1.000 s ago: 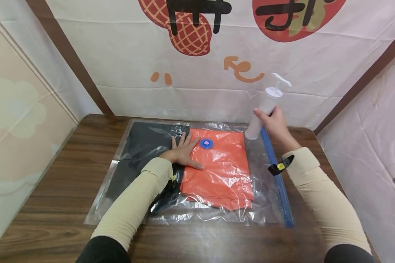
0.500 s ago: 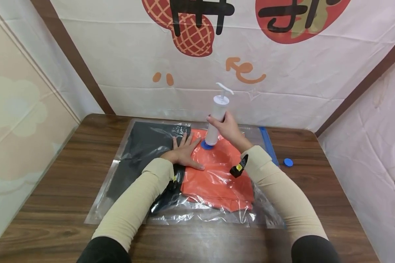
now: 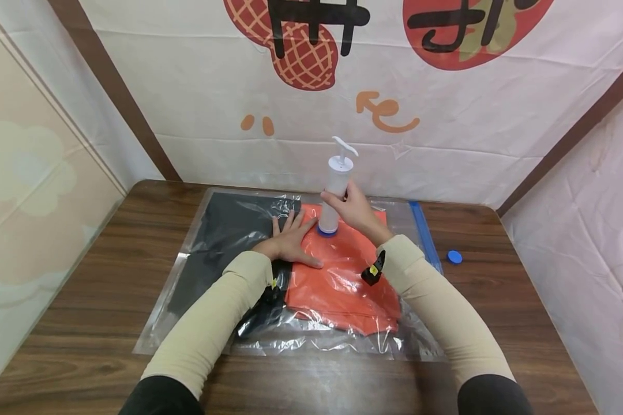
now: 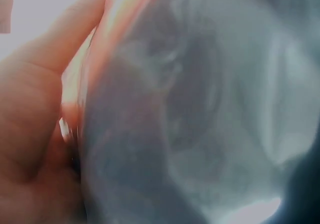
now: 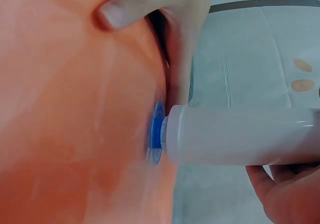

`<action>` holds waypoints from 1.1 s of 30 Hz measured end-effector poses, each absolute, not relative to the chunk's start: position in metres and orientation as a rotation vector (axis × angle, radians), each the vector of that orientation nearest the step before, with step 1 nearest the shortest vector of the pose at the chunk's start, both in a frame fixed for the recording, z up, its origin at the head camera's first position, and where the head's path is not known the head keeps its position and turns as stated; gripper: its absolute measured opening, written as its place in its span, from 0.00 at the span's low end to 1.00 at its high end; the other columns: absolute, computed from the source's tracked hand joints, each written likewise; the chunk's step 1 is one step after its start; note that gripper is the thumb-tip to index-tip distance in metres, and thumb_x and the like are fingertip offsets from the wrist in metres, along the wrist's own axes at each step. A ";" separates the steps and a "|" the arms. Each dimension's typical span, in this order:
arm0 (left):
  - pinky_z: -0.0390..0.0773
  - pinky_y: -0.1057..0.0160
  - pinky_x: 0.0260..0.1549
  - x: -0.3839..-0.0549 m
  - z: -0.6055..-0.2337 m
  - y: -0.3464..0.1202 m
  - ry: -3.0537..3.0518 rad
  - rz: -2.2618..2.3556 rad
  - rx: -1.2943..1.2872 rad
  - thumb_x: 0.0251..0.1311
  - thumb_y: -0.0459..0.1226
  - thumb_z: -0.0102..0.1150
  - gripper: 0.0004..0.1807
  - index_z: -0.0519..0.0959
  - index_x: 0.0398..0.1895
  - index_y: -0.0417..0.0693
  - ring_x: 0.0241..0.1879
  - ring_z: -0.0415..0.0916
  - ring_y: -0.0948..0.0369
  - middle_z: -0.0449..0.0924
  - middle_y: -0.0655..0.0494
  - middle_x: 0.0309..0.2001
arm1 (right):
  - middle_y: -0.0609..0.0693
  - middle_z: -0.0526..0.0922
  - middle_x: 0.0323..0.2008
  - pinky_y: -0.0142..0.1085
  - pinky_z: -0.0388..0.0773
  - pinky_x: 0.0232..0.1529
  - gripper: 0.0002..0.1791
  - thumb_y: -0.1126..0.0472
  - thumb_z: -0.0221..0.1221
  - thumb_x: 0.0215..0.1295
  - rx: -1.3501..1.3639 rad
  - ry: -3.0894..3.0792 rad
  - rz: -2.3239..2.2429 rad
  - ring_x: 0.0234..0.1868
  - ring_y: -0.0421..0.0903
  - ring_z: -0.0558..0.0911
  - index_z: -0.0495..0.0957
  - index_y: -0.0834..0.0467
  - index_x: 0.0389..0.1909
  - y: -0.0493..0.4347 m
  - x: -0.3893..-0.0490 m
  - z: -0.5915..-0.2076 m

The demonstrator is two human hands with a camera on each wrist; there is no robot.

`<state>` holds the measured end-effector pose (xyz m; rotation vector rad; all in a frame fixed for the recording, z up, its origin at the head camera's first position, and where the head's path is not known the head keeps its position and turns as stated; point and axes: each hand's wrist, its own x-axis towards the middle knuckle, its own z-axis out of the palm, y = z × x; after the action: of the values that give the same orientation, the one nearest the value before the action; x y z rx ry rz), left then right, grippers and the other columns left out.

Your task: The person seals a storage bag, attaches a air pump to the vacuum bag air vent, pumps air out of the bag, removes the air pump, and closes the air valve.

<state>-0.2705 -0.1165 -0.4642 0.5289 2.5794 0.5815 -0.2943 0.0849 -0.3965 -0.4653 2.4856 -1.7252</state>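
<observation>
A clear vacuum storage bag (image 3: 410, 225) lies flat on the table, with folded black cloth (image 3: 233, 225) and folded orange cloth (image 3: 342, 288) inside. My right hand (image 3: 360, 210) grips the barrel of a white hand pump (image 3: 337, 178), held nearly upright with its T-shaped handle on top. In the right wrist view the pump's nozzle end meets the blue valve (image 5: 158, 134) on the bag over the orange cloth. My left hand (image 3: 291, 242) lies with fingers spread on the bag, left of the valve, pressing where the black and orange meet.
A blue round cap (image 3: 454, 257) lies on the wooden table (image 3: 498, 311), right of the bag's blue zip edge (image 3: 424, 236). A printed cloth wall (image 3: 197, 104) rises behind the table, with cloth panels on both sides.
My right hand has carried the pump leftward from above the bag's right side and down onto the valve. The blue cap has come into view. My left hand stays in place.
</observation>
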 end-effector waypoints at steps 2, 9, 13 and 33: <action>0.14 0.32 0.66 -0.270 -0.464 -0.116 2.600 0.632 0.515 0.49 0.69 0.68 0.65 0.44 0.84 0.59 0.79 0.16 0.44 0.27 0.45 0.82 | 0.60 0.77 0.56 0.51 0.74 0.62 0.25 0.56 0.60 0.74 -0.463 2.506 -1.703 0.59 0.55 0.78 0.65 0.63 0.64 0.086 -0.293 -0.396; 0.20 0.30 0.68 -0.268 -0.465 -0.117 2.664 0.875 0.455 0.59 0.63 0.64 0.51 0.58 0.80 0.51 0.80 0.29 0.42 0.43 0.43 0.82 | 0.60 0.77 0.56 0.52 0.75 0.61 0.26 0.53 0.60 0.74 -0.455 2.493 -1.718 0.59 0.55 0.78 0.65 0.61 0.64 0.087 -0.291 -0.396; 0.32 0.31 0.71 -0.268 -0.461 -0.116 2.717 1.078 0.359 0.63 0.58 0.63 0.46 0.62 0.77 0.43 0.78 0.48 0.43 0.58 0.41 0.77 | 0.60 0.77 0.54 0.52 0.75 0.60 0.27 0.53 0.62 0.73 -0.461 2.496 -1.753 0.57 0.55 0.78 0.66 0.62 0.63 0.088 -0.292 -0.398; 0.79 0.54 0.56 -0.274 -0.447 -0.080 2.626 1.749 0.379 0.59 0.44 0.75 0.33 0.71 0.64 0.44 0.56 0.78 0.51 0.78 0.40 0.58 | 0.59 0.80 0.54 0.49 0.75 0.56 0.31 0.52 0.68 0.67 -0.407 2.618 -1.749 0.54 0.53 0.79 0.69 0.62 0.63 0.082 -0.287 -0.396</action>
<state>-0.2738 -0.0798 -0.4468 0.3790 2.6265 1.7486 -0.2874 0.0815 -0.3955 -0.4072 2.6175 -1.7491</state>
